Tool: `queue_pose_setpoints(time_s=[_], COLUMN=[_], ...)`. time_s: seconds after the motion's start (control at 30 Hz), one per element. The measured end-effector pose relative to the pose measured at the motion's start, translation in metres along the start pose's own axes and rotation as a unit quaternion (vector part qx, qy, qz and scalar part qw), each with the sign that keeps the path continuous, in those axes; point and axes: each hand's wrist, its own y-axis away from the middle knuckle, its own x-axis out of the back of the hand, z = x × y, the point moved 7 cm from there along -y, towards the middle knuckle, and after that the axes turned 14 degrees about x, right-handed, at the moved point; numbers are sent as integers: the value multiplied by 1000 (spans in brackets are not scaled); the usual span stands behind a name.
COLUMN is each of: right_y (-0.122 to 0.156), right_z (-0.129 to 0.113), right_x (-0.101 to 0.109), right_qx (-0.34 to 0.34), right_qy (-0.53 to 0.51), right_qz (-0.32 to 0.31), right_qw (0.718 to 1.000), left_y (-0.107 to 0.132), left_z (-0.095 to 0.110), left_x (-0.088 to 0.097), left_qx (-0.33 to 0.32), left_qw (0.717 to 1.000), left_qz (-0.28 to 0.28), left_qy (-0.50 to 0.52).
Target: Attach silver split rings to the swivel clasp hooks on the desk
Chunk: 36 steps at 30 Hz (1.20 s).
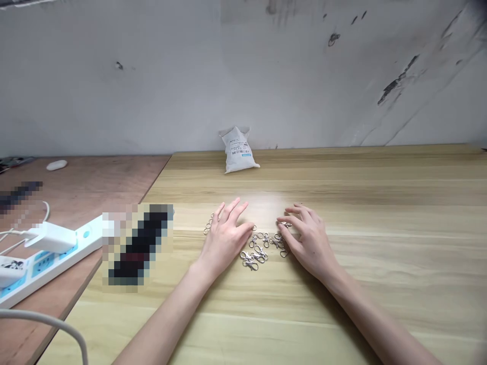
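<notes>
Several silver lobster clasps (260,254) lie in a loose pile on the wooden table, between my two hands. Behind and left of the pile, my left hand (227,230) rests with its fingers spread, its thumb beside a small metal ring (260,235). More split rings (207,224) show past its outer edge, partly covered by the fingers. On the other side, my right hand (306,233) is over the right end of the pile, fingers apart and bent. Its thumb and forefinger touch or hover just above some clasps (277,241); I cannot tell which.
A white plastic package (239,151) with a printed label stands at the back near the wall. To the left lie a white power strip (81,235) with plugged-in chargers (53,237), a grey cable (49,317) and a blurred-out dark object (139,246). A small white case (57,165) sits farther back.
</notes>
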Motion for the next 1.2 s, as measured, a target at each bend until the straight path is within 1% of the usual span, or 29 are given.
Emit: queue_pose_setpoints(time_s=[0.1,0.2,0.3,0.37,0.4,0.47,0.53,0.63,0.7,0.77,0.9,1.03,1.2], right_y=[-1,-1,-1,-1,-2,-3,-5,-8,-9,-9,-9,-8,-8], right_z=[-4,-5,-4,-5,-6,-10,-18,-35,-44,-48,-47,-48,-53], right_x=[0,0,0,0,0,2,4,2,-1,-3,-3,-3,-1], right_qx=[1,-3,-6,-2,2,17,46,107,136,146,148,155,160], right_qy=[-5,-10,-15,-15,-13,-6,-1,-3,2,9,12,15,16], right_qz=[6,9,11,9,9,8,3,-22,-38,-39,-21,-15,-23], right_qw=[1000,1000,1000,1000,1000,1000,999,994,990,988,989,988,987], left_y=[-2,-1,0,-1,-2,-4,-6,-6,-4,-2,-3,-5,-6], left_z=[4,8,13,12,9,-4,-24,-60,-72,-76,-76,-83,-87], left_x=[2,2,1,0,1,3,6,12,11,11,12,16,17], left_qx=[-26,-45,-47,-36,-29,-14,9,58,59,57,53,67,61], left_qw=[999,997,997,998,998,1000,999,996,992,990,987,987,987], left_qz=[32,48,52,42,32,7,-26,-70,-113,-130,-145,-138,-132], left_qy=[-21,-39,-44,-39,-35,-25,-20,-10,11,25,44,44,71])
